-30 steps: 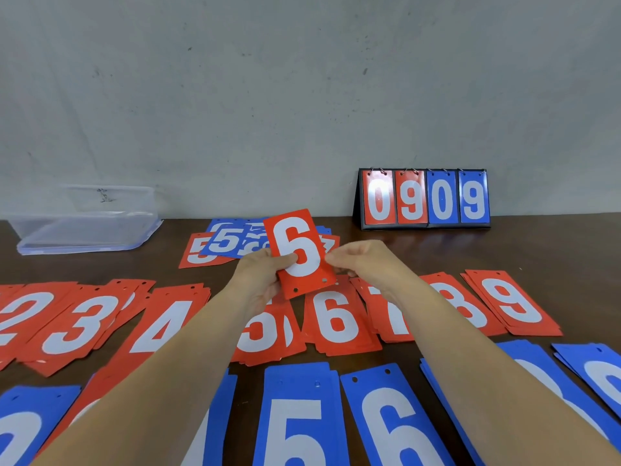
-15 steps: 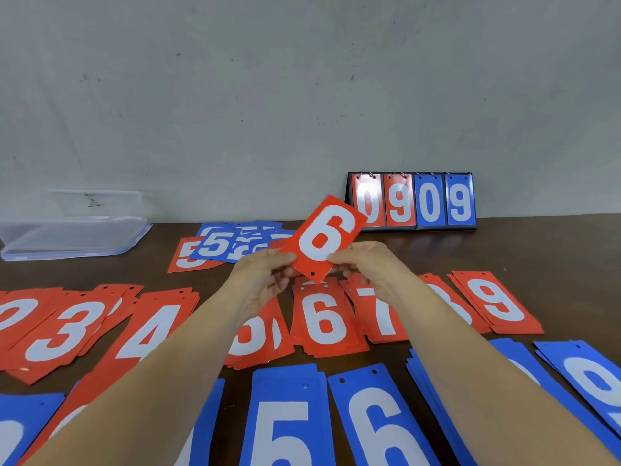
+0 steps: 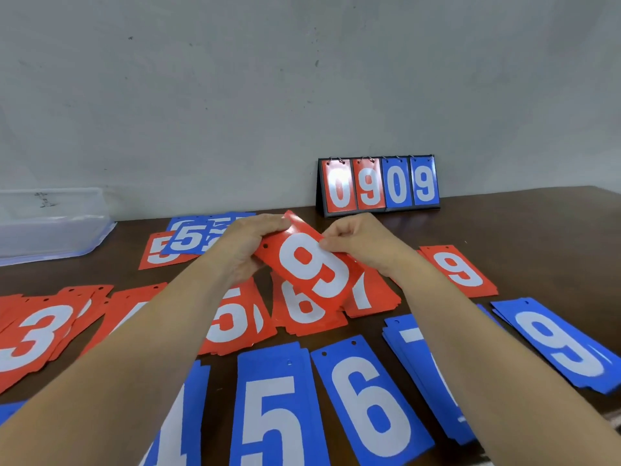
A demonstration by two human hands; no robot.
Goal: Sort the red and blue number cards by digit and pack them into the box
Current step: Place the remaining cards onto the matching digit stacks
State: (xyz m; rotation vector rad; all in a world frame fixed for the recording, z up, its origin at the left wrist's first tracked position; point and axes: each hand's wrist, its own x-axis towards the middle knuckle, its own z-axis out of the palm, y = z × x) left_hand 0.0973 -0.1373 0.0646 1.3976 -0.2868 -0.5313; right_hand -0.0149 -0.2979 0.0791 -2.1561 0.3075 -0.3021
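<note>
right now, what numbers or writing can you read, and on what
"0909": scoreboard
"9": held card
"3": red 3 pile
"5": red 5 pile
"6": red 6 pile
"9": red 9 pile
"5": blue 5 pile
"6": blue 6 pile
"9": blue 9 pile
"5": far blue card
Marks on box: too blurred.
Other piles: digits partly covered.
</note>
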